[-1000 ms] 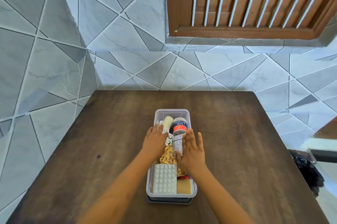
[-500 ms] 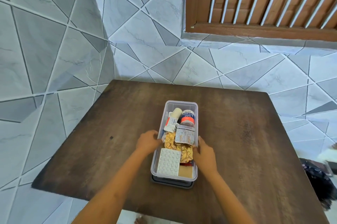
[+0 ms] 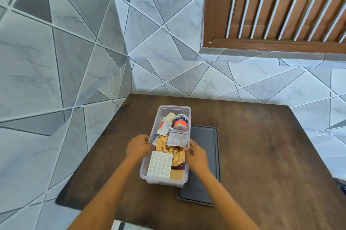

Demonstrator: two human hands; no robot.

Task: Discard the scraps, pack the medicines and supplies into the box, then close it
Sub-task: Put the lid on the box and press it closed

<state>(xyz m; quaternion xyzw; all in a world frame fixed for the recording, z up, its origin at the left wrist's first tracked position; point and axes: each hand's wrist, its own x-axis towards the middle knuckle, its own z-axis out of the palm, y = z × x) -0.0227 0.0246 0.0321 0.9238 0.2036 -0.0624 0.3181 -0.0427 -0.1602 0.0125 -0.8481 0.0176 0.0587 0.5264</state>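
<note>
A clear plastic box (image 3: 175,108) sits on the brown table (image 3: 262,155), filled with medicines. Inside lie a white blister pack (image 3: 160,164), crumpled gold foil strips (image 3: 166,147), a printed sachet (image 3: 177,139), an adhesive tape roll (image 3: 180,122), a cream bandage roll (image 3: 170,116) and a small tube (image 3: 164,127). My left hand (image 3: 138,145) grips the box's left wall. My right hand (image 3: 195,156) grips its right wall. The dark grey lid (image 3: 206,155) lies flat on the table just right of the box, partly under my right forearm.
Grey tiled walls stand behind and to the left of the table. A brown louvred window (image 3: 280,5) is at the upper right. The table's left edge (image 3: 89,153) runs close to the box. Open tabletop stretches to the right of the lid.
My hands left the contents and took hold of the box's two sides. The box has shifted left off the dark lid, which now lies uncovered beside it.
</note>
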